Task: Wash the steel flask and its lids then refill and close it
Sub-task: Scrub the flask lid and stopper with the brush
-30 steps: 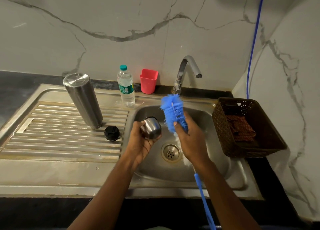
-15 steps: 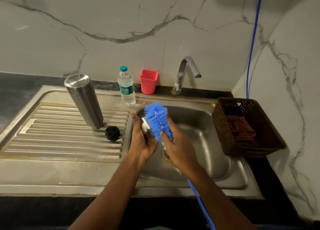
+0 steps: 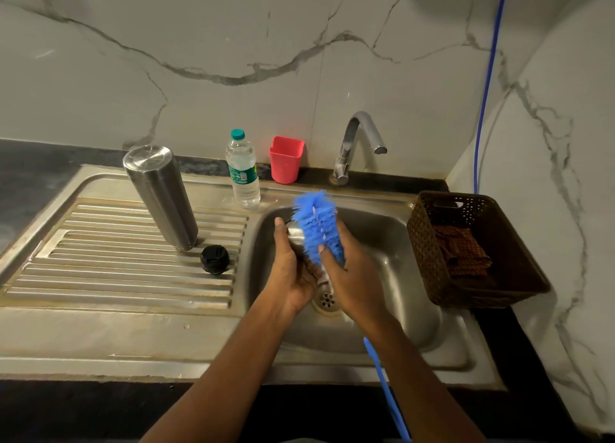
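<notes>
On the ribbed drainboard (image 3: 100, 242) to your left, the steel flask (image 3: 159, 196) stands mouth down, and the small black lid (image 3: 215, 259) lies just beside its lower end, on the side nearer the basin. Behind them, along the back ledge, stand a plastic water bottle (image 3: 243, 172) and a red cup (image 3: 286, 159).

Over the sink (image 3: 399, 242), your left hand (image 3: 289, 272) is curled round the steel cap (image 3: 296, 234), thumb raised along its near side. Only a sliver of the cap shows, wedged between your palm and the bristles. The blue bottle brush (image 3: 316, 226) presses against it from the right, its head pointing up and away from you. Your right hand (image 3: 356, 276) grips the brush at the base of the bristles, thumb laid across them, and the blue handle (image 3: 382, 376) trails down under that forearm. Both hands sit above the drain (image 3: 327, 299), forearms converging from the near edge.

The tap (image 3: 359, 143) stands behind the basin. To the right a brown basket (image 3: 432, 242) holds a checked cloth (image 3: 461, 252), and a blue cord (image 3: 489, 76) runs up the wall.
</notes>
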